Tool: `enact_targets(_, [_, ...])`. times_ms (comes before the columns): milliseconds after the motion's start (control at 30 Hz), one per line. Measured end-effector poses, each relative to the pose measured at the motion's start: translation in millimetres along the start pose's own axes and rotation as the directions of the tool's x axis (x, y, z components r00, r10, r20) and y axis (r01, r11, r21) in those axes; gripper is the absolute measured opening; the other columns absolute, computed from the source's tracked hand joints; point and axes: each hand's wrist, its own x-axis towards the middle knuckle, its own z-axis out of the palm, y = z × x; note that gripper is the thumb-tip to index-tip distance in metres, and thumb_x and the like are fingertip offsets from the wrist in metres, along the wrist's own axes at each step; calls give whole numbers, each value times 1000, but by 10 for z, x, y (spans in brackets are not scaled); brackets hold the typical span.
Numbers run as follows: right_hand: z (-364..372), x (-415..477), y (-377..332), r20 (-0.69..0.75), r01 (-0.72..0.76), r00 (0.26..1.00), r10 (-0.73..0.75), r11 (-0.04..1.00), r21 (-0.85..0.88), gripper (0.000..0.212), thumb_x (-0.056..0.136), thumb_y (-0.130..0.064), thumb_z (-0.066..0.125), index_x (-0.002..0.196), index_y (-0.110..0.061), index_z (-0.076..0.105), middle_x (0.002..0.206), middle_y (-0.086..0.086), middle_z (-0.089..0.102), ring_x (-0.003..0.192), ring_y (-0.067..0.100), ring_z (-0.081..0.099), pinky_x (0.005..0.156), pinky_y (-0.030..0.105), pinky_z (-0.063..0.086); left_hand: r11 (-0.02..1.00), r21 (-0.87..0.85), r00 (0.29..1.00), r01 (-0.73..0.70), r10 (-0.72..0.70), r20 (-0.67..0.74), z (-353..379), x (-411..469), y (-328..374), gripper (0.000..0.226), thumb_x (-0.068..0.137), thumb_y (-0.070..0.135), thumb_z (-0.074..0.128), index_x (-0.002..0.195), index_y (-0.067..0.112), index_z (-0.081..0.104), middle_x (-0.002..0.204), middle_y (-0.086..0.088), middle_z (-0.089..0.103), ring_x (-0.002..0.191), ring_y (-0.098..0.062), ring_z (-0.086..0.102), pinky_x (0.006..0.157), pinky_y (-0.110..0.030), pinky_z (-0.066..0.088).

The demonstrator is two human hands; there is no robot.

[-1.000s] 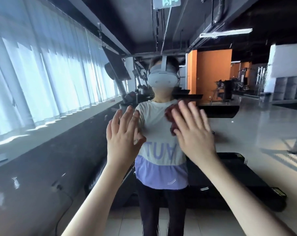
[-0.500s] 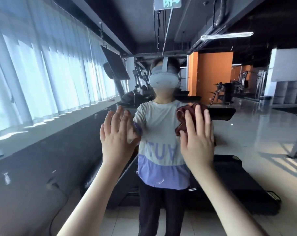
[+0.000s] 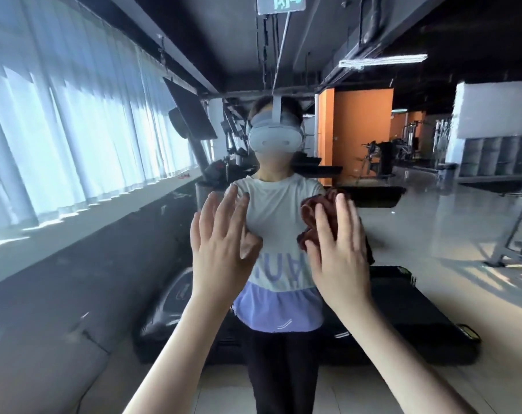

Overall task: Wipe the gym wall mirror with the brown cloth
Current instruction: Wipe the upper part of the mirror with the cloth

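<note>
Brown cloth (image 3: 316, 222) is bunched under the right hand (image 3: 337, 252), whose straight fingers press it against the mirror (image 3: 433, 234) at chest height of the reflection (image 3: 277, 222). Left hand (image 3: 221, 249) beside it has a wide grip, fingers spread, holding nothing.

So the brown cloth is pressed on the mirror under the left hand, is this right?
No. The head view shows the brown cloth pressed on the mirror under the right hand; the left hand holds nothing.
</note>
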Motion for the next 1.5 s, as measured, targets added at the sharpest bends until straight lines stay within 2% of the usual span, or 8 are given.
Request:
enact_targets(133, [-21,33,117,69,245,969,-238,963,-109,52,98,-32,42,146,-12,43,156,19,32,145,35,26,117,44,22,1000,19,1000,-19,19,15,93,17,39,78,82,42,73,149,15,43,155,-9,39,143,-38,27,116,-52,18])
enact_targets(333, [-139,474,139,-180,-159,974,141,983,-91,47,98,-21,43,143,-10,50,153,18,39,140,34,28,112,54,29,999,36,999,-37,38,-18,139,-1,0,71,85,51,54,147,16,43,154,-8,41,143,-38,29,113,-57,27])
enact_targets(567, [38,301,32,-2,354,935,-356,930,-102,48,94,-14,56,142,-13,49,152,15,42,142,32,31,118,45,18,998,37,997,-54,56,-57,191,-4,-7,80,81,43,77,147,15,43,154,-9,39,143,-38,28,114,-57,24])
enact_targets(800, [-118,816,69,-236,-149,953,189,973,176,47,96,-19,44,140,-5,51,155,22,31,142,39,25,121,45,17,999,15,998,-36,36,-53,161,11,33,75,78,43,69,144,14,47,152,-8,40,142,-38,28,114,-54,20])
enact_targets(1000, [0,559,131,10,468,883,-468,883,49,45,90,-12,60,135,-8,57,151,15,44,142,31,32,116,48,28,999,-2,999,43,-43,-27,134,16,115,74,77,37,69,143,17,44,153,-7,40,144,-35,26,114,-55,25])
enact_targets(1200, [-193,663,427,-218,-96,967,132,981,167,45,97,-19,48,140,-4,51,154,22,32,142,37,26,118,49,24,992,-19,993,121,-121,6,94,9,211,75,82,37,73,145,23,34,156,-5,35,145,-33,24,114,-54,25])
enact_targets(1367, [-2,277,323,24,428,903,-429,903,34,59,86,-11,68,140,-8,46,153,19,40,142,34,29,118,46,19,991,-11,990,136,-135,38,82,1,248,77,80,30,79,145,18,40,155,-7,35,145,-35,25,114,-54,24])
enact_targets(1500, [-117,310,566,-73,270,961,-267,962,35,47,95,-21,55,139,-10,48,151,16,43,141,33,33,117,46,25,983,-15,982,180,-179,59,71,-3,288,74,81,32,79,145,15,45,156,-7,35,146,-34,24,114,-55,25])
